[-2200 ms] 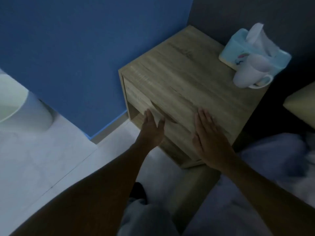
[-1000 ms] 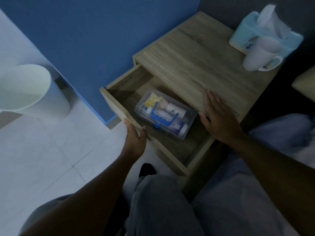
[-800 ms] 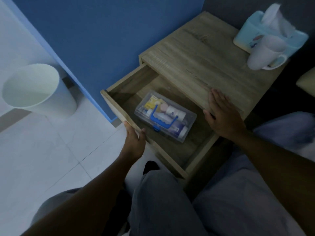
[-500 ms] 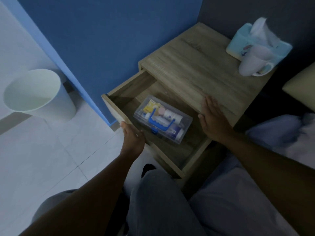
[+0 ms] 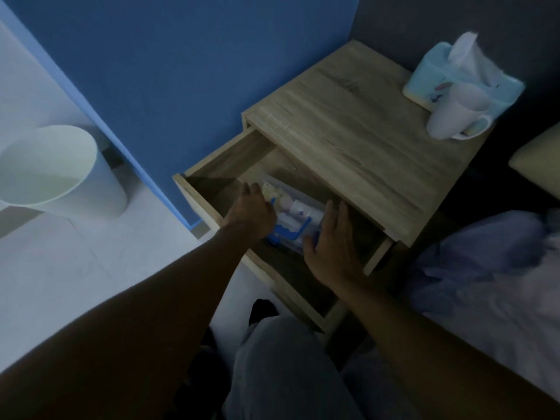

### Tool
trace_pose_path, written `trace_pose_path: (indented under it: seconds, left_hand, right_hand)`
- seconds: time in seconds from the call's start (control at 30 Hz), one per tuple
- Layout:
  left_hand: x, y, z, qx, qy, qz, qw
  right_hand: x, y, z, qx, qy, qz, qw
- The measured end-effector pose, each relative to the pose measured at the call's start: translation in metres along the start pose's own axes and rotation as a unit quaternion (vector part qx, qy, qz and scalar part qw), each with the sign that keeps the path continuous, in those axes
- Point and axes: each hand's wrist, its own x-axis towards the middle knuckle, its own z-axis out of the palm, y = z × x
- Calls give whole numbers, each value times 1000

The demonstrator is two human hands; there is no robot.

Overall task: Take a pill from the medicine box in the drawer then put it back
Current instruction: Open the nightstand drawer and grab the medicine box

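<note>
The wooden nightstand's drawer [image 5: 224, 165] stands pulled out. Inside lies a clear plastic medicine box [image 5: 295, 212] with a blue handle, holding small bottles and packets. My left hand [image 5: 253, 212] reaches into the drawer at the box's left end, fingers spread over it. My right hand [image 5: 331, 247] is at the box's right end, fingers apart and laid against its side. Both hands cover parts of the box; I cannot tell whether either one grips it. No single pill is visible.
On the nightstand top [image 5: 348, 131], at the back right, a white mug [image 5: 454, 116] stands in front of a light blue tissue box [image 5: 463, 77]. A white bin [image 5: 51, 174] stands on the tiled floor at left. A blue wall is behind; bedding [image 5: 491, 268] lies at right.
The drawer was pulled open by my left hand. Both hands have since left the drawer front and nightstand edge and moved into the drawer onto the two ends of the medicine box.
</note>
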Motion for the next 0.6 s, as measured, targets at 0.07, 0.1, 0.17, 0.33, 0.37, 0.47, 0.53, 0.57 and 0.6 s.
trace_pose_path:
  seconds: [0.07,0.1,0.17,0.33,0.37,0.47,0.53,0.57,0.6]
  left_hand:
    - [13,1,-1,1,-11,-31,999]
    - [18,2,0,5,-11,-48,999]
    - [24,2,3,39,-8,-83,996]
    - [23,4,-1,-71,-26,-100,992]
    - [20,5,-3,-69,-23,-89,993]
    - [7,14,-14,-55,-16,-71,996]
    - [-4,20,-25,-52,-8,-64,997]
    - [-8,24,-31,-46,1,-62,997]
    - [-12,27,-37,-40,11,-62,997]
  right_hand:
    - [6,-2,8,-6,26,24,999]
    - [7,-2,12,-5,42,43,998]
    - [7,0,20,34,50,113,992]
    - [8,3,28,191,-18,247,950]
    - [7,5,25,219,-16,250,943]
    - [-1,8,12,299,-9,257,919]
    - [-7,6,-4,345,-9,259,902]
    - [-9,4,-13,359,-11,258,897]
    - [-10,2,-21,368,-16,253,895]
